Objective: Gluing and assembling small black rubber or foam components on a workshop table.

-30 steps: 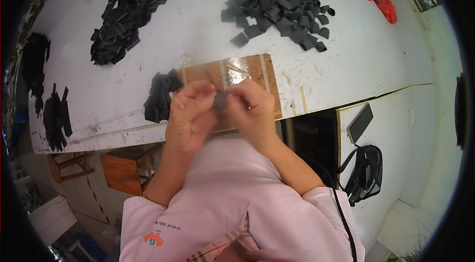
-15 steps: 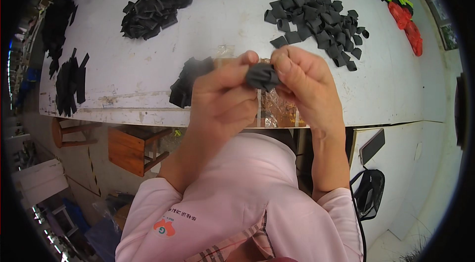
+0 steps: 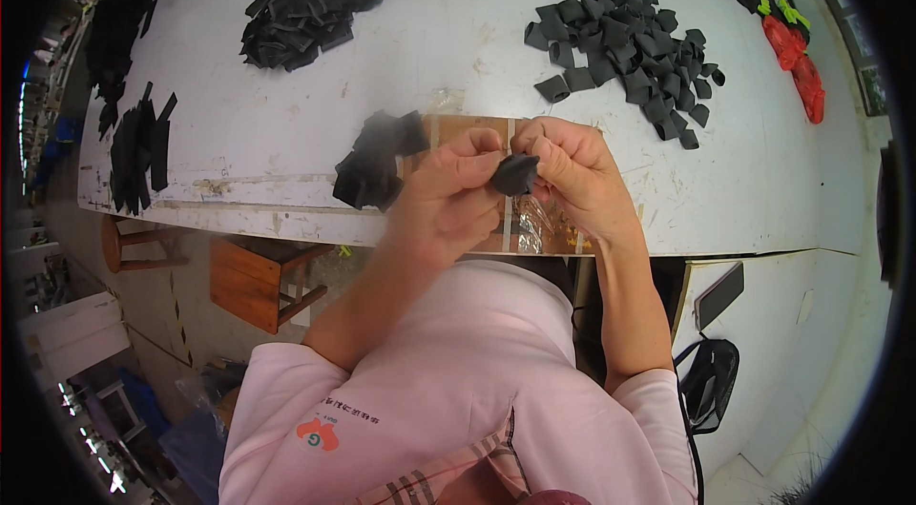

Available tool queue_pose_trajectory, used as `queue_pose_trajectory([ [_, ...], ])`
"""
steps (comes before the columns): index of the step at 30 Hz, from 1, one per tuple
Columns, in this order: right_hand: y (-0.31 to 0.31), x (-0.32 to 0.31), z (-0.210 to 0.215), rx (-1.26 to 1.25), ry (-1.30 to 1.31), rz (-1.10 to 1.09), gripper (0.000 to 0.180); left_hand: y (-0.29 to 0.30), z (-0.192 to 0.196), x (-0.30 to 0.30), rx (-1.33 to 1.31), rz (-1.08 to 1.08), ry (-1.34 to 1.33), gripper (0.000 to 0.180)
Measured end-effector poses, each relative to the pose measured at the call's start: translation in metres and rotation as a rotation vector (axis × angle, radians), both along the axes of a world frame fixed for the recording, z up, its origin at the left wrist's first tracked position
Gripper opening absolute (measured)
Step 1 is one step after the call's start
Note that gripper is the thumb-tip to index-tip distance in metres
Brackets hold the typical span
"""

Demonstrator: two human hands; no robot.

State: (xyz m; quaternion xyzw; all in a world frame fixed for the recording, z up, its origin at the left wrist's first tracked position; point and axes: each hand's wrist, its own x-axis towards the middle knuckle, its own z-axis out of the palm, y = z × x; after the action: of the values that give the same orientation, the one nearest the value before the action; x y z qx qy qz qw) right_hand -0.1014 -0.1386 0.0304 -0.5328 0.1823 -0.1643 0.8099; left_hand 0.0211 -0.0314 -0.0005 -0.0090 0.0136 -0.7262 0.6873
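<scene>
Between my two hands is a small black fabric piece (image 3: 516,175), held above a brown taped cardboard sheet (image 3: 582,131) at the table's front edge. My left hand (image 3: 453,185) pinches its left side with thumb and fingers. On the other side, my right hand (image 3: 574,171) grips it at the upper right, fingers closed. A small pile of black fabric pieces (image 3: 374,162) lies just left of the cardboard, beside my left hand. Beyond my right hand spreads a heap of short black fabric loops (image 3: 620,47).
A larger heap of black strips (image 3: 310,14) sits at the back left. More black strips (image 3: 141,157) lie at the left edge. Red plastic bags (image 3: 794,57) are at the far right. A wooden stool (image 3: 246,284) stands below the table; a dark phone-like slab (image 3: 719,296) lies right.
Both hands have come slightly lower and closer together. The fabric piece has turned and shifted a little right and down. The whole view has moved slightly.
</scene>
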Motion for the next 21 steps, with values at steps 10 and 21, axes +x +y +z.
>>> queue_pose_trajectory([
  [10, 0.013, -0.007, 0.021, -0.604, 0.091, -0.51, 0.021, -0.006, 0.044, 0.0, 0.039, 0.731, -1.535, 0.034],
  [21, 0.032, -0.004, 0.026, -0.94, 0.039, -0.481, 0.03, -0.005, 0.041, 0.004, -0.023, 0.731, -1.229, 0.009],
])
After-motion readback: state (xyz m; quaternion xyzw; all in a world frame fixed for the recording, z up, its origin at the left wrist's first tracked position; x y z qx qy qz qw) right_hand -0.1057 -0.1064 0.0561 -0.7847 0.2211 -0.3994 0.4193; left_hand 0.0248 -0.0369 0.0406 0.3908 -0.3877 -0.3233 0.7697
